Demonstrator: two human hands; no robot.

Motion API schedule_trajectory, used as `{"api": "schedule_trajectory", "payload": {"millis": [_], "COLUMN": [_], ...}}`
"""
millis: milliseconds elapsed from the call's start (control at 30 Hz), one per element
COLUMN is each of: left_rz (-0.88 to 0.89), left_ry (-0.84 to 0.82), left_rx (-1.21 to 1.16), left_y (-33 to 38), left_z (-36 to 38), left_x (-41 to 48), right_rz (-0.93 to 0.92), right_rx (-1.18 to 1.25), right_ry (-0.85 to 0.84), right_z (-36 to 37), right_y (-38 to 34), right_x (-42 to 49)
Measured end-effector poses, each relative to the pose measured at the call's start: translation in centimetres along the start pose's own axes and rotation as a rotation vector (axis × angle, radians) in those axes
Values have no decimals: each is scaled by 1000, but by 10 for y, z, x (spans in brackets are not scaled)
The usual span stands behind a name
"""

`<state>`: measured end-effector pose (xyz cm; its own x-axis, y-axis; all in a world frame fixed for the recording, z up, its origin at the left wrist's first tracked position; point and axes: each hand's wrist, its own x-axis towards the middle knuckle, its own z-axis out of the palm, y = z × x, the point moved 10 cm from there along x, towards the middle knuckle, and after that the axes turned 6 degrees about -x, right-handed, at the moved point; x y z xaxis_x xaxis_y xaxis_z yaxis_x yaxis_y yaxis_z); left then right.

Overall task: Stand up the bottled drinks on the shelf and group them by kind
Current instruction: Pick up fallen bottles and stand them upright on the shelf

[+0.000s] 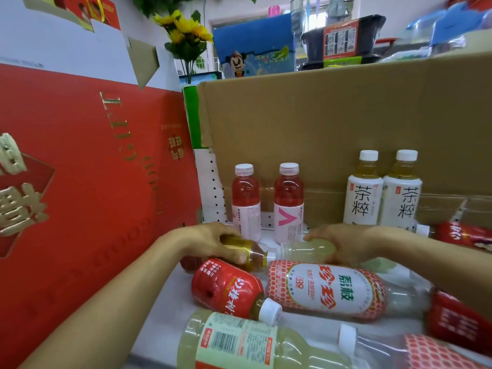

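Observation:
Two pink drink bottles (288, 201) stand upright at the back of the white shelf (170, 310), and two white-labelled tea bottles (363, 193) stand to their right. Several bottles lie on their sides in front. My left hand (213, 242) grips a lying amber bottle with a gold label (253, 255). My right hand (346, 242) grips a lying pale yellow bottle (308, 249). In front lie a red-labelled bottle (226, 286), a clear bottle with a red-and-white honeycomb label (327, 288) and a pale yellow bottle with a barcode (239, 342).
A large red gift box (80, 182) walls the shelf on the left. A brown cardboard sheet (332, 123) forms the back. More red-labelled bottles (463, 234) lie at the right. Sunflowers (186, 33) and assorted goods sit above.

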<state>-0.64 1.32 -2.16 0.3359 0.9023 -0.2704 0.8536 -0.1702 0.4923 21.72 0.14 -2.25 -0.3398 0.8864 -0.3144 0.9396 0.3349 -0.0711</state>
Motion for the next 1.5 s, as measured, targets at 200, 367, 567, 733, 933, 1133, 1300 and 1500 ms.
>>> {"api": "schedule_trajectory", "payload": {"millis": [200,367,567,733,933,1133,1300,1500], "left_rz": [-54,-40,108,303,381,250,131,103], "left_ry": [-140,-129,106,427,660,607,493,350], "left_rx": [132,213,269,-11,-520,-651,-419,-59], "left_y": [10,14,26,36,39,29,39,18], "left_z": [2,2,-12,-49,-57,-31,-17,9], "left_x": [8,16,11,-14,-30,-24,-48,-105], "right_rz": [-48,-64,-126,-85,-53,39,56,76], "right_rx": [-30,200,557,648,616,545,209,-10], "right_ry": [81,376,592,586,518,393,96,48], "right_z": [-12,-61,-68,-60,-52,-32,3,20], "right_y": [-5,7,9,11,14,28,29,29], "right_x": [5,-26,-36,-27,-29,-40,-65,-77]}}
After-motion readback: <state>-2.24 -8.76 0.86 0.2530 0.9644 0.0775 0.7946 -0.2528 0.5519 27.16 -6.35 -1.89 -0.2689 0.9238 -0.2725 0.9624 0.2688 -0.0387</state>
